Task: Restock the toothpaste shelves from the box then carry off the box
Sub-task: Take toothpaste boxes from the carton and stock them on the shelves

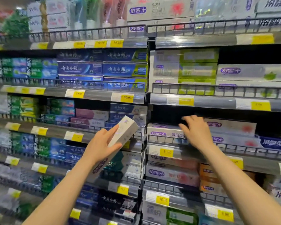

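Observation:
My left hand [102,143] grips a long white toothpaste carton [123,132] with purple lettering, tilted up and to the right in front of the shelves. My right hand [195,130] reaches with spread, relaxed fingers into the middle right shelf, over the white cartons [162,129] stacked there behind the wire rail [165,139]. It holds nothing. A dark gap [172,114] lies above those cartons. The supply box is out of view.
Shelves of toothpaste cartons fill the whole view, blue and green ones at left [102,69], white and purple ones at right [251,73]. Each shelf has a wire front rail and yellow price tags [166,151]. A vertical divider [147,111] splits the two bays.

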`<state>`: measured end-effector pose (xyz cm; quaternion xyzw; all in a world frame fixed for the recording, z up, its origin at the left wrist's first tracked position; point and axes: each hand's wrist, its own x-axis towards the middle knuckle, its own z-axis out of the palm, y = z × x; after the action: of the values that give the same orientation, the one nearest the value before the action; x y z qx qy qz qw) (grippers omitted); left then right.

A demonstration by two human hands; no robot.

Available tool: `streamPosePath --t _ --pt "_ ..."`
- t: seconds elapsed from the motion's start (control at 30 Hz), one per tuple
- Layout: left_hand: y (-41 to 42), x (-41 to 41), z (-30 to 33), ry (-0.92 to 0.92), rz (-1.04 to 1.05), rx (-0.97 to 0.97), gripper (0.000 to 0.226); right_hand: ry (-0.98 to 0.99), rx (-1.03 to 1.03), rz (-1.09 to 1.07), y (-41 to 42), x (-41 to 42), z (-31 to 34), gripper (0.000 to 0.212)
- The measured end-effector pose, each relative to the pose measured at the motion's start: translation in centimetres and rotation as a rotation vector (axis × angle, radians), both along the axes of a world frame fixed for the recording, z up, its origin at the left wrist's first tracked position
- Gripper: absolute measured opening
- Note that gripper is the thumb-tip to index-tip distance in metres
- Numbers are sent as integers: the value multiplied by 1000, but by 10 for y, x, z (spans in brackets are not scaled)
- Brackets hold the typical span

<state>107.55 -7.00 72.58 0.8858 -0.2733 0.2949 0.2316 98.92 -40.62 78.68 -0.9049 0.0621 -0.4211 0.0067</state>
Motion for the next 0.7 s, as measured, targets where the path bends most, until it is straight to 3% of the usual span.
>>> streamPosePath --t 0.1,0.2,0.37,0.7 --pt "-3 2 -2 -6 -5 15 90 183 -140 116 16 19 -1 38" --pt "-3 5 -5 5 -12 4 88 256 -50 160 17 28 -1 33" --pt "-2 7 -9 22 -24 -6 89 263 117 245 16 31 -5 26" --pt "-5 13 -13 37 -39 -30 87 241 50 260 19 28 -6 13"
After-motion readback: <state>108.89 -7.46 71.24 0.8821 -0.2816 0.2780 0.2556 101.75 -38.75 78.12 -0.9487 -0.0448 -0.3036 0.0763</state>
